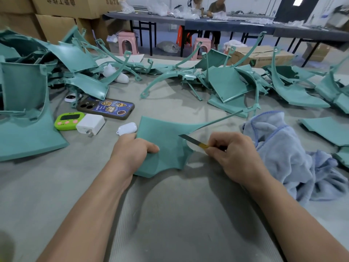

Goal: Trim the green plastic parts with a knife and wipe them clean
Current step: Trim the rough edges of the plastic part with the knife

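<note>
A green plastic part point(166, 140) with a long thin arm reaching up to the right is held tilted over the grey table point(170, 214). My left hand point(132, 150) grips its left edge, thumb on the top face. My right hand point(232, 154) pinches a small knife point(192, 141) with a yellow handle; the blade tip lies against the part's right edge, at the notch where the arm begins. A pale blue cloth point(283, 154) lies crumpled just right of my right hand.
Heaps of green parts cover the far table, at the left point(28, 103) and back right point(232, 86). A phone point(107, 108), green timer point(68, 121), white charger point(90, 124) and earbud case point(127, 128) lie left of the part. People sit at a far table.
</note>
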A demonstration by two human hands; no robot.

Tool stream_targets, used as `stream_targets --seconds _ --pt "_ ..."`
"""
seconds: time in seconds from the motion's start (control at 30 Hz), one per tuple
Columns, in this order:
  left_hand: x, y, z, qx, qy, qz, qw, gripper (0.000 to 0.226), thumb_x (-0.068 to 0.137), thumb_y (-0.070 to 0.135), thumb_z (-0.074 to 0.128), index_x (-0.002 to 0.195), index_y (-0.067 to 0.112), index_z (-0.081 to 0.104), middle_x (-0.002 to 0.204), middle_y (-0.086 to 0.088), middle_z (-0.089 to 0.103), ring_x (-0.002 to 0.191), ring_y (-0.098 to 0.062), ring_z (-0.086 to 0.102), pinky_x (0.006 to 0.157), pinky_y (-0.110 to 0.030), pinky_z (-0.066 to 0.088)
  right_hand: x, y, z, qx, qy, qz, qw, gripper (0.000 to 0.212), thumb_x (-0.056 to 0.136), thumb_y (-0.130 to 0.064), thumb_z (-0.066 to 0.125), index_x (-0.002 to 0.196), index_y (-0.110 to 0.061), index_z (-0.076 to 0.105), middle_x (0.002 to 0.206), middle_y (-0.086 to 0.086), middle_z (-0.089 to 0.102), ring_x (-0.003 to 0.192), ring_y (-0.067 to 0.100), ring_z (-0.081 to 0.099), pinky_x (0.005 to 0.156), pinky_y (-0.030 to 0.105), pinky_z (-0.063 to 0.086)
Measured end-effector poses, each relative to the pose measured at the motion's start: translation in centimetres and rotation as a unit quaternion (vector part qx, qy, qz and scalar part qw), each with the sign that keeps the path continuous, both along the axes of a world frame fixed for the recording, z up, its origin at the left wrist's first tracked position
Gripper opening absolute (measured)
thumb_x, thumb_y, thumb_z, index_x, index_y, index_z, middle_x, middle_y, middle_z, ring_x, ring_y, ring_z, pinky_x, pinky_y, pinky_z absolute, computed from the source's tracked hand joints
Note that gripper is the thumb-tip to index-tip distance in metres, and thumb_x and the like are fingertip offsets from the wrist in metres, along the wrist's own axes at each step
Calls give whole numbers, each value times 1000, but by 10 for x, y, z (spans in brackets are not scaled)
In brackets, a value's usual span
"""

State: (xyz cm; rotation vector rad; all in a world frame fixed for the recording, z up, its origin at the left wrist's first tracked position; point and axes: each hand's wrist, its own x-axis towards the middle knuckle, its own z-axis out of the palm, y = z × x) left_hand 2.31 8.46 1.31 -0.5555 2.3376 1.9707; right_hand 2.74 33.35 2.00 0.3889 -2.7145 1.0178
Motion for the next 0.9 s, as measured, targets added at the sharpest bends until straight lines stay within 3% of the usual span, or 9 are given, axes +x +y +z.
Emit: stream_targets --seconds 0.2,0.43,0.53,0.7,0.9 --pt "4 1 3 -15 -14 10 1000 38 53 21 72 91 20 76 91 -1 77 87 -30 73 85 -49 60 5 6 1 -14 14 15 1000 20 84 -7 74 69 -15 62 57 0 58 55 19 50 56 30 43" --pt "5 0 7 -40 1 12 999 38 51 20 71 87 28 75 87 7 77 87 -25 72 85 -48 59 2 3 2 54 2 22 998 24 85 -14 75 68 -21 60 58 -4 56 62 15 51 58 20 40" --pt "5 -2 6 -47 4 8 999 34 59 13 76 88 29 75 88 8 77 88 -26 72 86 -48 59 2 5 4 46 9 22 999 22 84 -12 75 69 -20 60 59 -3 55 62 16 50 59 21 39" --pt "1 -5 2 -68 19 -10 997 33 67 6 78 88 32 74 86 11 76 87 -21 71 82 -41 59 -3 -1 5 57 33 19 998 19 86 -13 73 72 -17 61 63 0 57 66 18 51 64 32 44" --pt "-1 -5 2 -75 20 -17 997 34 69 5 79 88 32 75 83 13 76 84 -19 71 71 -31 54 -1 13 13 131 24 78 988 20 82 -6 72 72 -15 57 65 1 56 69 18 50 66 31 44"
